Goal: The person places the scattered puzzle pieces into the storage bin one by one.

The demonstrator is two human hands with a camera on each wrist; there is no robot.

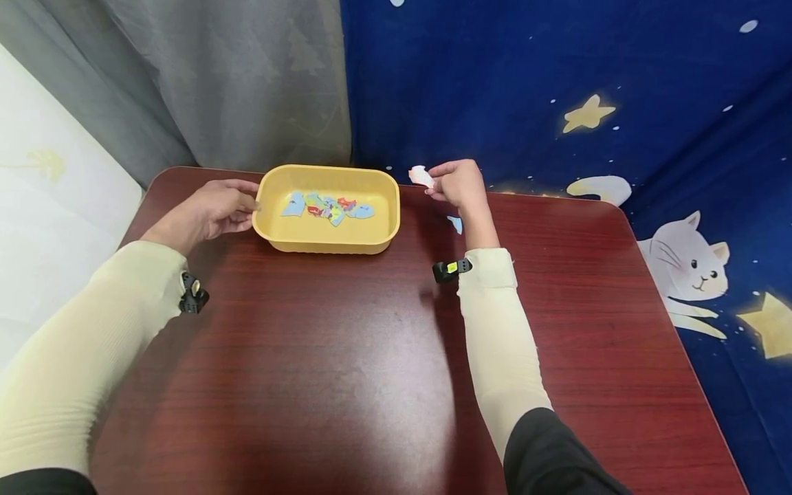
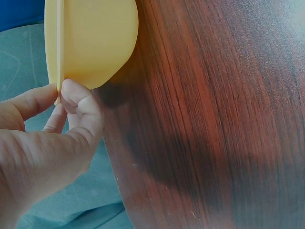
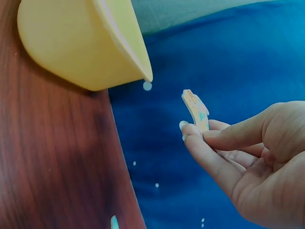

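A yellow plastic bin stands at the back of the table, with several small coloured flat pieces lying on its bottom. My left hand pinches the bin's left rim between thumb and fingers, as the left wrist view shows up close. To the right of the bin, my right hand pinches a small pale, pinkish flat piece with an irregular outline. That piece is held in the air near the table's back edge. A light blue piece lies on the table beside my right wrist, partly hidden by it.
The dark red wooden table ends just behind the bin. Close behind that edge hang a grey curtain and a blue curtain printed with stars and a cat. A white surface stands at the far left.
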